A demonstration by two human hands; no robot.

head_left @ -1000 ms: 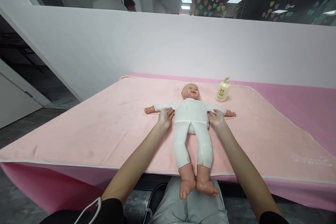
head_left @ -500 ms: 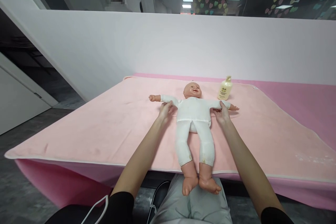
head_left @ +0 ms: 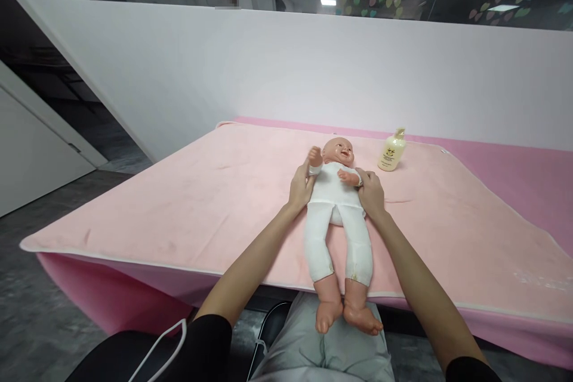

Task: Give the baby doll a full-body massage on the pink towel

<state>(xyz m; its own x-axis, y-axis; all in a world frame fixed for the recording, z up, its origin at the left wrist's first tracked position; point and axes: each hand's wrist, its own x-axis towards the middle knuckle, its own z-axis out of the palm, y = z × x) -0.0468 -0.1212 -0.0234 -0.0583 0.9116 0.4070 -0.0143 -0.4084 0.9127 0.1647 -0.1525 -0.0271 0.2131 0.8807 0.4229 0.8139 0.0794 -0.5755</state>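
A baby doll (head_left: 335, 191) in a white cloth suit lies face up on a pink blanket (head_left: 179, 203), its bare feet past the table's near edge. My left hand (head_left: 301, 188) is closed on the doll's arm at the left, whose small hand points up beside the head. On the right, my right hand (head_left: 370, 192) grips the other arm, folded in over the chest. My fingers are partly hidden behind the doll's sleeves. Just beyond my right hand stands a pale yellow pump bottle (head_left: 392, 150).
A white wall panel (head_left: 286, 65) rises behind the table, with dark glass above it. Darker pink cloth (head_left: 505, 173) shows around the blanket. At the lower left hangs a white cable (head_left: 172, 346). A person's head, blurred, shows behind the glass.
Both doll arms, spread out sideways before, are now bent inward over its chest and beside its head. My hands moved in toward the doll's body with them. The view shifted slightly.
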